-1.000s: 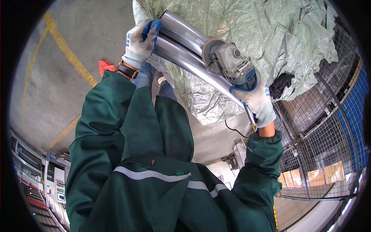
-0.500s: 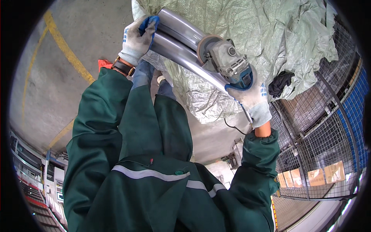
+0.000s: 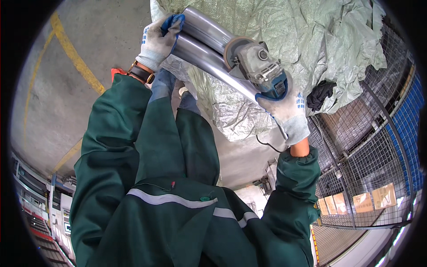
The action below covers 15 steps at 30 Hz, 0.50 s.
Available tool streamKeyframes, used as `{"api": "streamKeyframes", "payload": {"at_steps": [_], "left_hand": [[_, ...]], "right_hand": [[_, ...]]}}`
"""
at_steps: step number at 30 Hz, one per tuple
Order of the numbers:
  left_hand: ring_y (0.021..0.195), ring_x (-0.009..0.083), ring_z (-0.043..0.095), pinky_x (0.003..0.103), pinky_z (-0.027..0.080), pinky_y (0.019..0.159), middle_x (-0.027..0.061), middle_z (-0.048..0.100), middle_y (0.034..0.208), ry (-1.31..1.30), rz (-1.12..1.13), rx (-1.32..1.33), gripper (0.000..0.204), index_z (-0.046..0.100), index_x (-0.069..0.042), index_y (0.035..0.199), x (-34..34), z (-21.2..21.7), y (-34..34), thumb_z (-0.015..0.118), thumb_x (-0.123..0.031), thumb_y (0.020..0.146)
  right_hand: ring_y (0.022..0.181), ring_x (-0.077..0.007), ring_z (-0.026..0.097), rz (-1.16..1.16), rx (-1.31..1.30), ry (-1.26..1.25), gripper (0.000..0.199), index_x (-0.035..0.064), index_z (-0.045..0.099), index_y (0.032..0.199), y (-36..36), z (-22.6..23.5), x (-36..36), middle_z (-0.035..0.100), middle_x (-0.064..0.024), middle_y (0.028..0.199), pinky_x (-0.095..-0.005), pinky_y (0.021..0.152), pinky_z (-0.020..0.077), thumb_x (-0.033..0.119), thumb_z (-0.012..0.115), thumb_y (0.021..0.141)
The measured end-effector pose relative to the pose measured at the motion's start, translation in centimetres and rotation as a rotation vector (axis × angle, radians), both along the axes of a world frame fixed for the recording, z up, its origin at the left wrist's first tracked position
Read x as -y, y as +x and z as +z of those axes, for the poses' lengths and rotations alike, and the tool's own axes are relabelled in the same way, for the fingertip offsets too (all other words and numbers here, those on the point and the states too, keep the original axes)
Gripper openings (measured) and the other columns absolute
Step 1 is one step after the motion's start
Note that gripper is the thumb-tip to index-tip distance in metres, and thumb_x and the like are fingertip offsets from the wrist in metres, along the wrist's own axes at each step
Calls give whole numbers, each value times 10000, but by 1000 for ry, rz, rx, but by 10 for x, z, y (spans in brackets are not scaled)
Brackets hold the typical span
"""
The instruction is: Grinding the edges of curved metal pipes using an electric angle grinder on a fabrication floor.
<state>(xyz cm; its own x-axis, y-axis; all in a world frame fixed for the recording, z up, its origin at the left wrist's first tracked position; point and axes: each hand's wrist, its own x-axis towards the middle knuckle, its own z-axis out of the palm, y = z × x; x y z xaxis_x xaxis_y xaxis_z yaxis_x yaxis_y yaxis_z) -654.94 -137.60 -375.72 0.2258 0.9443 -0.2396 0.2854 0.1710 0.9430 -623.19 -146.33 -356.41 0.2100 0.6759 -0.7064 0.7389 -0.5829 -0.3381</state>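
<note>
Head view, looking down. Both hands gloved (grey/white knit, blue palms).

L hand (image 3: 159, 39): fingers curled closed over near end of the metal pipes (image 3: 209, 49), thumb side up, firm grip on the end. Watch w/ brown strap at the wrist.

R hand (image 3: 288, 111): wrapped shut round rear body of the angle grinder (image 3: 258, 69); grey head + blue housing. Disc (image 3: 232, 48) sits on the pipes, touching the upper surface approx mid-length; can't tell if spinning. Black cord (image 3: 267, 146) hangs below R wrist.

Pipes: two shiny tubes side by side, touching, running diag. from upper L to lower R, resting on a bundle wrapped in pale green woven sheet (image 3: 311, 40).

Black cloth item (image 3: 320, 94) lies on sheet edge, just R of R hand. Wire mesh cage (image 3: 356, 160) to the R. Concrete floor w/ yellow line (image 3: 73, 60) at L.
</note>
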Motion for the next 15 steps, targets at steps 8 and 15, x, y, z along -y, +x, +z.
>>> {"api": "streamKeyframes", "payload": {"at_steps": [8,15], "left_hand": [[1014,156,684,223,535,891,127,719,1173,-54,-51,-113,402,577,76,1280,-6,-9,3,517,109,884],[986,154,685,225,544,877,133,716,1163,-110,-23,-139,428,577,68,1296,-17,5,14,505,125,878]], "right_hand": [[820,-342,708,46,83,13,777,57,561,1294,-5,4,-2,722,-177,1022,-392,730,575,303,813,602],[826,-345,708,32,88,10,795,81,549,1323,-10,8,-7,722,-169,1035,-397,735,573,316,801,607]]}}
